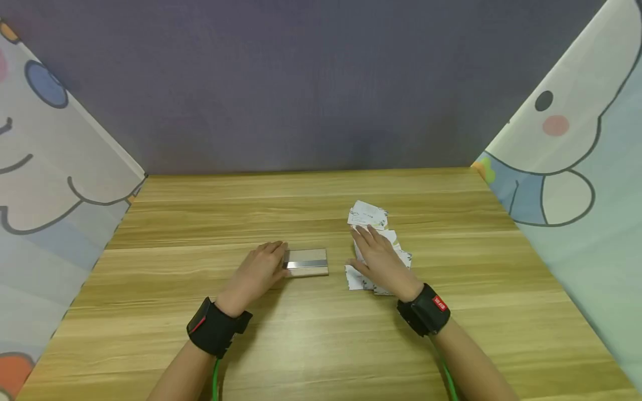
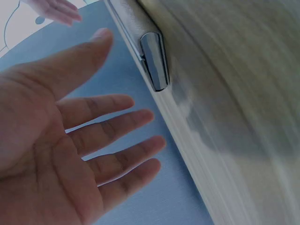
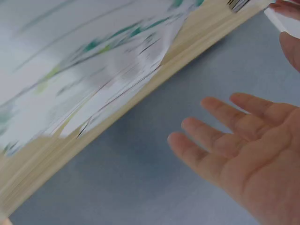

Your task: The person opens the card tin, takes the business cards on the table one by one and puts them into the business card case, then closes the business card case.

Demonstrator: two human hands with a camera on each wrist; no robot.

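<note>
A flat beige card case [image 1: 311, 255] with a silver metal band lies on the wooden table. Just left of it is my left hand [image 1: 257, 274], and in the left wrist view its fingers [image 2: 112, 131] are spread apart, with the case [image 2: 152, 61] beyond the thumb and not gripped. To the right, several white printed cards [image 1: 368, 213] lie in an overlapping, uneven spread. My right hand [image 1: 383, 264] hovers over them with loosely straight fingers, hiding part of the spread. In the right wrist view a gap shows between that hand [image 3: 253, 150] and the cards [image 3: 89, 70].
The wooden table [image 1: 301, 340] extends around both hands. A dark grey panel [image 1: 311, 83] rises behind its far edge, and cartoon-printed cloth [image 1: 567, 184] flanks both sides. Black wrist straps [image 1: 423, 309] with green cables are on both forearms.
</note>
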